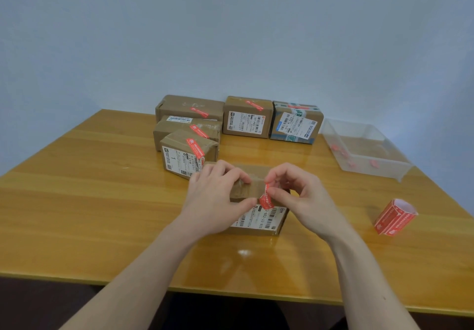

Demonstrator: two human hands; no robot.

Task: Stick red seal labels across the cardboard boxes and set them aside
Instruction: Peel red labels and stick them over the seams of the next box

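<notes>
Pinching a red seal label [266,197] at the top front edge of the cardboard box [259,217], the right hand [297,196] grasps it with thumb and forefinger; the left hand [218,199] grips the box's left end, mid-worktop [89,201]. Five labelled boxes [247,118] stand behind; a label roll [393,217] lies right.

Labelled parcels [247,118] are sitting in a group on a wooden table [77,188] against a bare wall [230,34], probably suggesting a small packing room.
</notes>
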